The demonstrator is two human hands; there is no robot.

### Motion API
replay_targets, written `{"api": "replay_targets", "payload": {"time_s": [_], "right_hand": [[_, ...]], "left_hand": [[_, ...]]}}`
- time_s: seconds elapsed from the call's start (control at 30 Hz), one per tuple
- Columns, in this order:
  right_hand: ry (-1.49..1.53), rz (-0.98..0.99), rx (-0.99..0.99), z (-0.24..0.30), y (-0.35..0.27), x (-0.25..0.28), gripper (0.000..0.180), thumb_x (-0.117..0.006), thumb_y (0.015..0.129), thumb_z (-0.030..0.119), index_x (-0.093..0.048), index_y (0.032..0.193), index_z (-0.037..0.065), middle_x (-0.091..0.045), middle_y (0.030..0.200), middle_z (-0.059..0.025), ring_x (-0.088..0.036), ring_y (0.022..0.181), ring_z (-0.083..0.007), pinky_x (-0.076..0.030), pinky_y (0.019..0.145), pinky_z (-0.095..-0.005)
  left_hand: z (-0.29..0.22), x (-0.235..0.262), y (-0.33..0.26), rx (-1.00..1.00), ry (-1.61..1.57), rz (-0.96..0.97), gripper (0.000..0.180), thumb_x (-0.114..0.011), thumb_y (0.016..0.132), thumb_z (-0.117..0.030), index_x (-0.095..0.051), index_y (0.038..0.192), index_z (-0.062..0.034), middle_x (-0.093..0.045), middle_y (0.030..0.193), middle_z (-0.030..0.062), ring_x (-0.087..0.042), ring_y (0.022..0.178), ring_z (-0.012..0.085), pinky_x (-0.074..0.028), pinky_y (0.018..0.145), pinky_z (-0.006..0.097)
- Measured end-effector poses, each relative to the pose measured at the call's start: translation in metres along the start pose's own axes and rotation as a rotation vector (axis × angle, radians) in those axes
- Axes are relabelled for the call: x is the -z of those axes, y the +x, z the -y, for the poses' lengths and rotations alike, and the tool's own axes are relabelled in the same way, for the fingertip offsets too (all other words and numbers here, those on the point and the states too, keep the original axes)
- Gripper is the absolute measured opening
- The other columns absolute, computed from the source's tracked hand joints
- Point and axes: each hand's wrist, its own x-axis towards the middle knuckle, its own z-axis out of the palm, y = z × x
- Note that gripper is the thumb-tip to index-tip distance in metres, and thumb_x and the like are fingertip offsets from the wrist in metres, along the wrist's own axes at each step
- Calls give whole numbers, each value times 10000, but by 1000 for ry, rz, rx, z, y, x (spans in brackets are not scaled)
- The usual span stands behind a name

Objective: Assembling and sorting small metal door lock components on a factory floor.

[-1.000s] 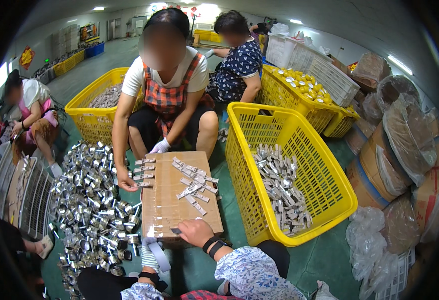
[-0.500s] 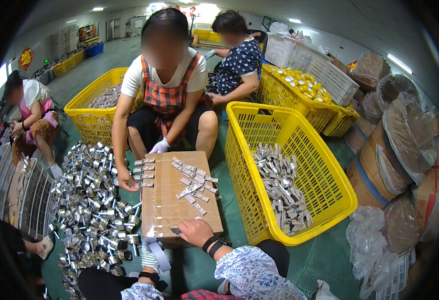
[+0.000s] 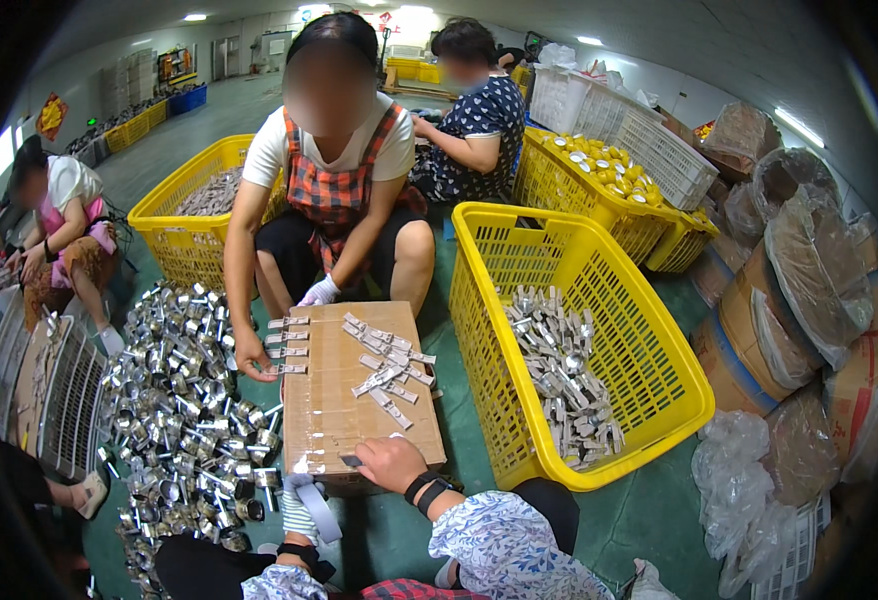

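A flat cardboard box (image 3: 339, 410) lies on the floor before me. My right hand (image 3: 391, 464), bare with a black wristband, rests on its near edge, fingers curled around a small dark part (image 3: 351, 461). My left hand (image 3: 299, 510), in a white striped glove, sits just below the box's near left corner and holds a flat grey metal strip (image 3: 317, 508). A loose heap of silver metal pieces (image 3: 389, 368) lies on the box's far half. A row of the same pieces (image 3: 284, 345) lines its left edge, under the bare hand (image 3: 255, 356) of the person squatting opposite.
A heap of shiny metal parts (image 3: 179, 420) covers the floor to my left. A yellow basket (image 3: 649, 340) holding metal pieces (image 3: 559, 375) stands on my right. More yellow baskets (image 3: 174, 215), bagged goods (image 3: 809, 270) and other seated people surround us.
The person opposite has shifted slightly. My hands stay where they were.
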Motion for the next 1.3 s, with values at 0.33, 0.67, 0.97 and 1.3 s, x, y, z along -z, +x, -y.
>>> {"api": "replay_targets", "payload": {"time_s": [0.33,0.67,0.97,1.3], "right_hand": [[13,1,-23,2,1,1,326,-834,763,263,-585,922,128,-645,835,-52,-689,805,-257,-526,707,-397],[28,-11,-18,3,3,-1,320,-832,760,256,-582,913,128,-639,821,-48,-686,791,-254,-523,695,-395],[3,-2,-23,4,3,-1,327,-837,756,262,-583,914,131,-637,824,-41,-688,794,-245,-524,696,-389],[27,-9,-11,2,2,-2,326,-837,751,256,-589,920,128,-638,838,-45,-686,797,-249,-528,695,-390]], "left_hand": [[-5,-11,-9,-4,24,-8,176,-648,960,-306,-623,863,-161,-600,805,4,-619,655,175,-523,615,290],[-9,-7,-7,42,-2,65,211,-692,925,-338,-622,849,-154,-611,779,15,-631,662,164,-518,615,282],[-8,-8,-7,37,-21,27,168,-657,918,-302,-625,861,-147,-613,778,15,-636,646,178,-517,597,293],[-12,-17,-17,35,34,4,221,-688,914,-368,-620,855,-166,-600,771,11,-631,671,170,-518,632,298]]}}
